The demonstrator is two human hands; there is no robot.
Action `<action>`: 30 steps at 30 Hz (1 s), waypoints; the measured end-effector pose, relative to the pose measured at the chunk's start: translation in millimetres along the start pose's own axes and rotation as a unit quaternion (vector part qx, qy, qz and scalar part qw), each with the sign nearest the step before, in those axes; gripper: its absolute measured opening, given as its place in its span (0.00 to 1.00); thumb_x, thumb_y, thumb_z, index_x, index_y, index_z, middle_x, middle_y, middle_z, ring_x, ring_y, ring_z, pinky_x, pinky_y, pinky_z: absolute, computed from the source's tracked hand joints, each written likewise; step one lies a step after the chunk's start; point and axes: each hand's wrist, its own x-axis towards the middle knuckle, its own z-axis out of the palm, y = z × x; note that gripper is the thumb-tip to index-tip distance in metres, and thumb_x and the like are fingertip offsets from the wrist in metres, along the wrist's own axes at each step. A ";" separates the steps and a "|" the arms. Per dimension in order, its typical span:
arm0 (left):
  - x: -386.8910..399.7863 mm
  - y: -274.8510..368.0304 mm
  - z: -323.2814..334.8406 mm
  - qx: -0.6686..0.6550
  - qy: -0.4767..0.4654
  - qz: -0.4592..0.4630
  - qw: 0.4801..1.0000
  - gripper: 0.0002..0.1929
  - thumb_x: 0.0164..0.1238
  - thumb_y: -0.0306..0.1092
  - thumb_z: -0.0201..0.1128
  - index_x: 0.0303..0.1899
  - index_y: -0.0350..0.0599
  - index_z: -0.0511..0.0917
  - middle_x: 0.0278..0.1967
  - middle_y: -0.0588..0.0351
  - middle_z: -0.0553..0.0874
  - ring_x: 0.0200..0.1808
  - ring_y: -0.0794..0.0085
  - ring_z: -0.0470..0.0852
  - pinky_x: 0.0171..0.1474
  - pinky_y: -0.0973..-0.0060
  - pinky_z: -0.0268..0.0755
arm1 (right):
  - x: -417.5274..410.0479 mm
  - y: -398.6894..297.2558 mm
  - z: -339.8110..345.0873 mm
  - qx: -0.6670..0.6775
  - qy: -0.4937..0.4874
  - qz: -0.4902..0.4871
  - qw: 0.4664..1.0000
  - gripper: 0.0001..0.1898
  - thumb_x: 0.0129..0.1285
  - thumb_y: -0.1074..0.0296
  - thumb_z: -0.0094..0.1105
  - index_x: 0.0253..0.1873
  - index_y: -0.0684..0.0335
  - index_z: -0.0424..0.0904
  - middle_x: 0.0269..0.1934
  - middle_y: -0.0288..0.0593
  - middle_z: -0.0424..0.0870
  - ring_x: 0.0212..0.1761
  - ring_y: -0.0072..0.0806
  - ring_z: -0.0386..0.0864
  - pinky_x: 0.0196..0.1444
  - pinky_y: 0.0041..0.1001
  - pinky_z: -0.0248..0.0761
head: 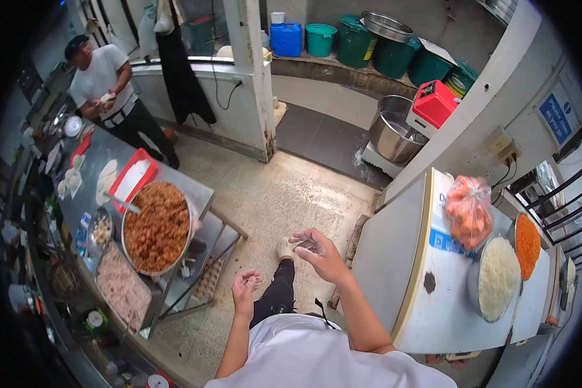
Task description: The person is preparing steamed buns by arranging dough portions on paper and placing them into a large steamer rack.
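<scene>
My left hand (246,289) is over the floor in front of me, fingers loosely curled and apart, holding nothing that I can see. To its right and a little higher, my right hand (318,253) is raised with curled fingers apart and empty; whitish flour-like residue marks the fingers of both. Left of me, a steel table (194,186) bears a large bowl of reddish-brown filling (157,228) with a utensil in it, and a tray of pale minced meat (122,286). On the right, a white chest freezer (393,257) carries a steel bowl of white shreds (498,279).
A red tray of white powder (135,178) lies beyond the filling. A co-worker (104,77) stands there, handling dough. Egg trays (208,279) sit below. Bagged orange pieces (468,213) and orange shreds (527,246) rest on the freezer. Ahead are a mixer (400,126) and lidded buckets (356,41).
</scene>
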 end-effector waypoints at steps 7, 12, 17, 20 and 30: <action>175.3 50.2 44.4 -0.129 0.104 -0.005 0.986 0.16 0.70 0.40 0.53 0.54 0.44 0.72 0.48 0.54 0.81 0.47 0.70 0.80 0.48 0.72 0.70 | 122.6 -28.8 -96.0 0.022 0.117 0.020 0.993 0.17 0.60 0.72 0.58 0.54 0.65 0.70 0.48 0.47 0.80 0.49 0.31 0.78 0.50 0.27 0.71; 293.6 181.2 79.1 -0.236 0.084 0.117 0.961 0.18 0.71 0.42 0.51 0.56 0.44 0.69 0.50 0.53 0.80 0.49 0.67 0.79 0.50 0.70 0.69 | 205.6 -57.6 -197.7 -0.044 0.225 -0.016 0.973 0.18 0.62 0.70 0.54 0.56 0.63 0.69 0.50 0.48 0.79 0.45 0.29 0.78 0.43 0.24 0.68; 300.8 245.9 104.9 -0.131 0.024 0.256 0.958 0.24 0.68 0.51 0.52 0.58 0.45 0.67 0.51 0.51 0.78 0.51 0.67 0.78 0.51 0.69 0.68 | 243.1 -76.1 -281.8 0.000 0.365 -0.023 0.931 0.20 0.63 0.61 0.56 0.57 0.62 0.69 0.52 0.45 0.78 0.45 0.28 0.77 0.43 0.24 0.67; 362.7 226.4 151.1 -0.404 0.137 0.312 0.849 0.29 0.66 0.58 0.50 0.59 0.46 0.67 0.54 0.50 0.76 0.53 0.65 0.75 0.54 0.64 0.66 | 280.9 -78.6 -332.8 -0.028 0.346 0.021 0.938 0.21 0.62 0.60 0.57 0.58 0.61 0.69 0.51 0.44 0.78 0.46 0.27 0.77 0.43 0.24 0.67; 570.2 479.2 437.1 -0.416 -0.210 0.570 0.676 0.38 0.50 0.51 0.70 0.61 0.42 0.67 0.58 0.53 0.65 0.52 0.68 0.67 0.53 0.66 0.60 | 467.9 -147.6 -546.4 0.013 0.323 -0.088 0.942 0.19 0.63 0.64 0.55 0.57 0.63 0.68 0.51 0.47 0.79 0.45 0.28 0.78 0.44 0.24 0.69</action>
